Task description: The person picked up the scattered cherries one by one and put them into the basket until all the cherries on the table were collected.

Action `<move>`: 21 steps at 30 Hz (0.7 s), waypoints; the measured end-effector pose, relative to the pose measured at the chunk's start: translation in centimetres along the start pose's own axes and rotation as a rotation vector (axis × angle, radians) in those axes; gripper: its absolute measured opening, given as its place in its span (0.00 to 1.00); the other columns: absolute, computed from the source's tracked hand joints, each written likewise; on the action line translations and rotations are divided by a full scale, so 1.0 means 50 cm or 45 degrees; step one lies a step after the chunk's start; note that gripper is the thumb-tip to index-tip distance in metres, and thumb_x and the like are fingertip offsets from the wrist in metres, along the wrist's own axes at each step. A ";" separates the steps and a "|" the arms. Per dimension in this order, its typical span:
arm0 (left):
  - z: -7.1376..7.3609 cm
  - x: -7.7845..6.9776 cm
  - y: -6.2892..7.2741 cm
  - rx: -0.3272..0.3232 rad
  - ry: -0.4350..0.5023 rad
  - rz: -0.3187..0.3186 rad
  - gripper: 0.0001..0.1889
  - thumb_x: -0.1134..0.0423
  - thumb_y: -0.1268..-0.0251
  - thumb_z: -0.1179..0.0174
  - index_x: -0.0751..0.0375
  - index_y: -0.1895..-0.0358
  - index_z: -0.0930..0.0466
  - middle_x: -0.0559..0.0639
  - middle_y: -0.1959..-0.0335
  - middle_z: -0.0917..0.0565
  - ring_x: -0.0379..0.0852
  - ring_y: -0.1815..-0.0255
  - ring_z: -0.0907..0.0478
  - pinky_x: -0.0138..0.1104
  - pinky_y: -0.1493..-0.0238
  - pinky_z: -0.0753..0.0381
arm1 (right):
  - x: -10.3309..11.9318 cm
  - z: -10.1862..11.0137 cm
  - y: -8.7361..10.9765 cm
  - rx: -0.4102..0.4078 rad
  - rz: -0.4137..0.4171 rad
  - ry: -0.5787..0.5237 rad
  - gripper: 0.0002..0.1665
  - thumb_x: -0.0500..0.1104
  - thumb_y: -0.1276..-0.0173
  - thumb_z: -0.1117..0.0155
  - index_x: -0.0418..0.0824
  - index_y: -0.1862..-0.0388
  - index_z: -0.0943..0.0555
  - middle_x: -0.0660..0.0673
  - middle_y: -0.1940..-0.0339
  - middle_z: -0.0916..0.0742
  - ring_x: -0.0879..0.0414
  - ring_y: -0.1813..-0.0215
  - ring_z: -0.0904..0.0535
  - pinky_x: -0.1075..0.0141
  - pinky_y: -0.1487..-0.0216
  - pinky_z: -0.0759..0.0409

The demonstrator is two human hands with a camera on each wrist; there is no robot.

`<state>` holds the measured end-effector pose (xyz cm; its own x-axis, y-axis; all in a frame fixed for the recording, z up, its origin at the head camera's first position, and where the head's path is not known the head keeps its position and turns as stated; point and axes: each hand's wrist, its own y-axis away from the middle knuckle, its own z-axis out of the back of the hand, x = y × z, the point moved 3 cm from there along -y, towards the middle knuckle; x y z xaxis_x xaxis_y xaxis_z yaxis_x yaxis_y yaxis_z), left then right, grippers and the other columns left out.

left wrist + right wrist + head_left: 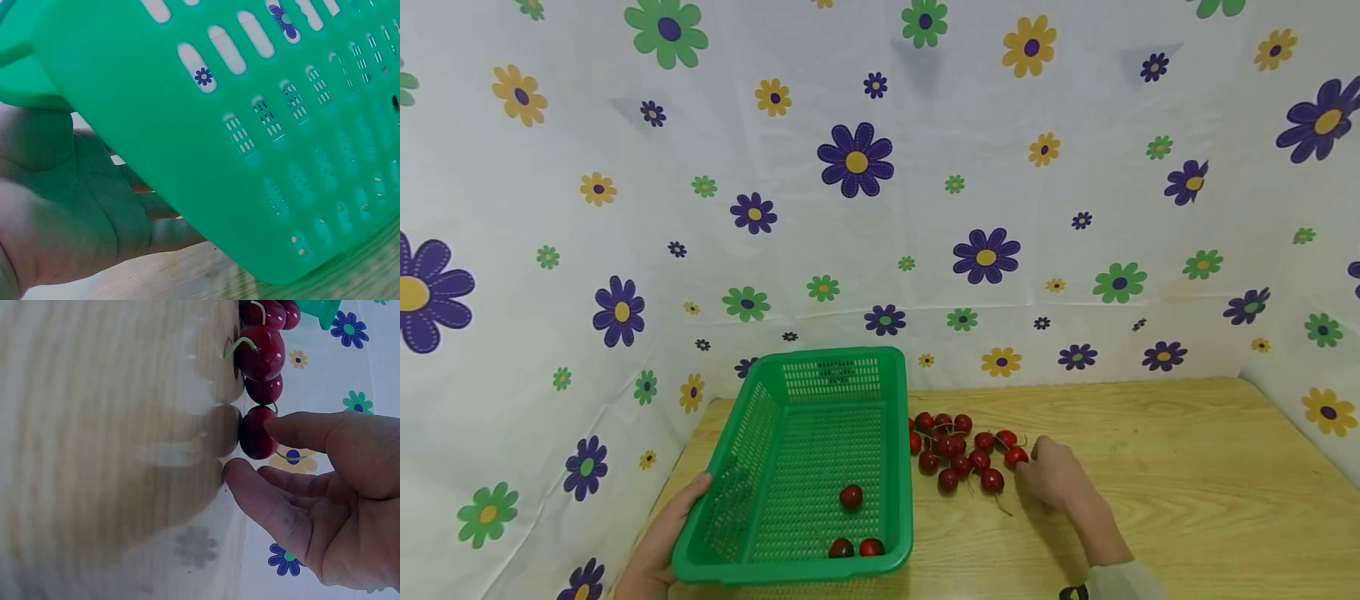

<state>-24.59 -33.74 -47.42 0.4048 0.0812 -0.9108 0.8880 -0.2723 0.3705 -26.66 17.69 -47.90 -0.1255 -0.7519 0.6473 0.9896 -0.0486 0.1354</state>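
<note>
A green plastic basket (820,442) with slotted walls stands at the left of the table, three dark red cherries inside near its front. My left hand (662,533) holds its left side, the thumb at the rim. In the left wrist view the fingers of that left hand (81,194) pass behind the basket wall (187,156), partly hidden. Right of the basket lies a loose group of stemmed cherries (958,446). My right hand (1056,479) is at the group's right edge. Its thumb touches one cherry (257,440); the index fingertip sits just beside it, slightly apart.
The wooden table (1187,483) extends to the right of the cherries. A white cloth (925,208) printed with flowers hangs behind the table and along both sides. The basket's right wall stands close beside the leftmost cherries.
</note>
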 end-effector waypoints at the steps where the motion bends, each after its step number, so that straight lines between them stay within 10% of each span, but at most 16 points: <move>1: 0.000 0.000 0.000 0.009 0.003 -0.012 0.28 0.38 0.21 0.63 0.49 0.29 0.44 0.46 0.52 0.21 0.41 0.58 0.19 0.37 0.52 0.17 | 0.002 0.003 -0.001 -0.003 0.000 -0.005 0.15 0.39 0.31 0.42 0.24 0.59 0.26 0.43 0.79 0.23 0.56 0.82 0.29 0.69 0.81 0.32; 4: -0.001 0.000 -0.001 0.070 0.027 -0.051 0.20 0.41 0.19 0.65 0.44 0.35 0.37 0.46 0.53 0.21 0.40 0.58 0.19 0.37 0.53 0.17 | 0.010 0.013 -0.008 -0.028 0.041 0.010 0.24 0.40 0.28 0.44 0.21 0.44 0.32 0.41 0.75 0.21 0.55 0.80 0.28 0.66 0.79 0.29; 9: 0.000 0.006 -0.002 0.139 0.086 -0.064 0.17 0.43 0.19 0.65 0.39 0.40 0.32 0.46 0.52 0.20 0.41 0.56 0.19 0.37 0.51 0.17 | 0.022 0.024 -0.022 -0.088 0.125 0.089 0.16 0.37 0.28 0.45 0.24 0.51 0.27 0.43 0.76 0.22 0.55 0.77 0.29 0.65 0.78 0.30; 16: -0.004 0.005 -0.003 -0.055 -0.045 -0.019 0.36 0.38 0.21 0.64 0.58 0.23 0.56 0.47 0.52 0.24 0.41 0.59 0.21 0.37 0.53 0.18 | 0.034 0.032 -0.024 -0.140 0.155 0.149 0.06 0.35 0.31 0.44 0.31 0.65 0.22 0.45 0.77 0.21 0.55 0.77 0.28 0.67 0.79 0.31; 21: -0.005 0.002 -0.006 0.009 -0.064 -0.058 0.38 0.40 0.19 0.70 0.62 0.21 0.68 0.46 0.49 0.24 0.42 0.55 0.21 0.39 0.50 0.18 | 0.042 0.032 -0.021 -0.189 0.154 0.141 0.08 0.38 0.30 0.44 0.34 0.65 0.21 0.47 0.79 0.21 0.56 0.78 0.28 0.67 0.81 0.32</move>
<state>-24.77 -33.39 -47.55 0.3523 0.0458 -0.9348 0.9037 -0.2764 0.3271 -28.08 17.21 -45.48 -0.0051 -0.8255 0.5644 0.9975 -0.0441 -0.0555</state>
